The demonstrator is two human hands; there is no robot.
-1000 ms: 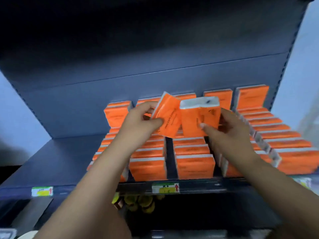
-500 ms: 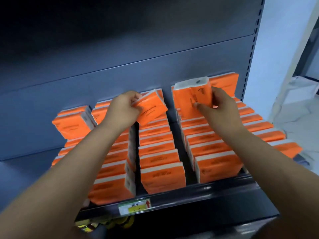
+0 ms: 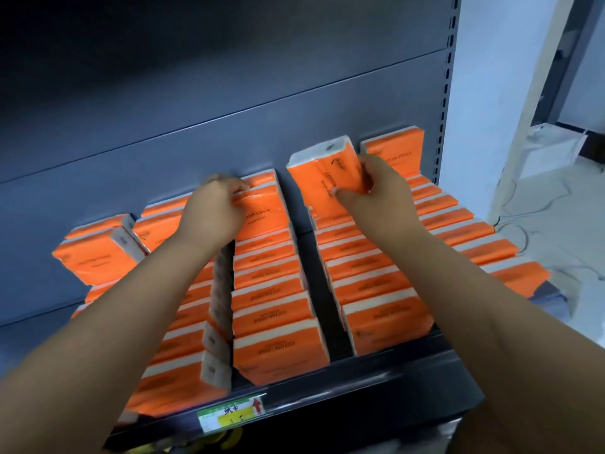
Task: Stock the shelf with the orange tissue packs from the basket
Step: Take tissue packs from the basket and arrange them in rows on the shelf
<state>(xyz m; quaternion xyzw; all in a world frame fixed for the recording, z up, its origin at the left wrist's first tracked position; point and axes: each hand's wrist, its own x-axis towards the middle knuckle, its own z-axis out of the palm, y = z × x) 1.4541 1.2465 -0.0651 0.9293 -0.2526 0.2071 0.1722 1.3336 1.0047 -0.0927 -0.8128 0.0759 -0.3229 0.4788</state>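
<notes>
Head view. Left grip [image 3: 212,209], centre-left of frame, fingers curled over top edge of orange plastic-wrapped tissue pack [image 3: 263,213] standing near back of middle row on dark grey metal shelf [image 3: 376,383]. Right grip [image 3: 384,194], upper centre-right, pinches second orange tissue pack [image 3: 322,181], tilted, raised above neighbouring row.

Behind the price label [image 3: 230,412] we see tissue packs [image 3: 278,355] in rows on the shelf [image 3: 376,385]. Far behind it our left hand [image 3: 212,213] holds the left pack [image 3: 262,211]; further right, our right hand [image 3: 383,194] holds the right pack [image 3: 324,181].
</notes>
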